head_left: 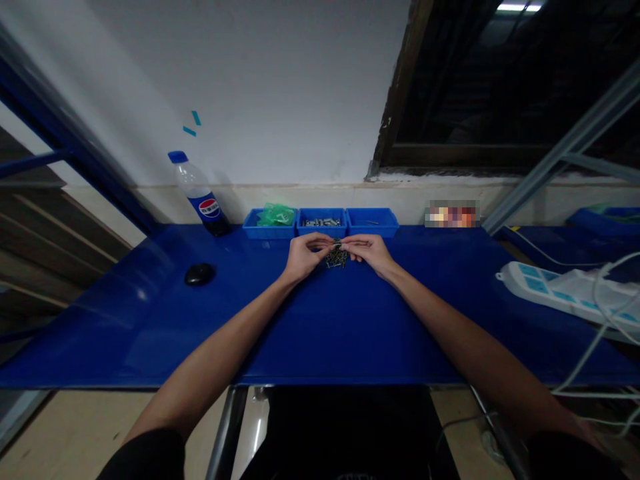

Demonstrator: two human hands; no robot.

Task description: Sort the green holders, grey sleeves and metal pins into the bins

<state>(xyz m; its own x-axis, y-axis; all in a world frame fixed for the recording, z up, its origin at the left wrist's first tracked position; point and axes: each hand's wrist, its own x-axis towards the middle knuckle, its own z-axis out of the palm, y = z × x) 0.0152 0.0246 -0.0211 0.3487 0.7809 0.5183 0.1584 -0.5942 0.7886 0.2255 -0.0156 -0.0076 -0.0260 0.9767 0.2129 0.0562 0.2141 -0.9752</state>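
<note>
My left hand [306,256] and my right hand [371,252] meet over the middle of the blue table, fingertips nearly touching. Both are closed in a pinch. A small metal piece [337,244] shows between the fingertips, too small to tell its kind. Just below and behind the fingers lies a pile of small metal parts [336,259], partly covered by the hands. Right beyond the hands stands a blue bin of metal parts [322,231]. To its left is a blue bin [270,233] with a green plastic bag [277,215], and to its right a blue bin [373,231] holding a thin metal piece.
At the back left a cola bottle [204,203] stands against the wall, with a black computer mouse [199,274] nearer. A white power strip [545,288] and white cables [590,353] lie at the right. The blue table [330,340] ends close to my body.
</note>
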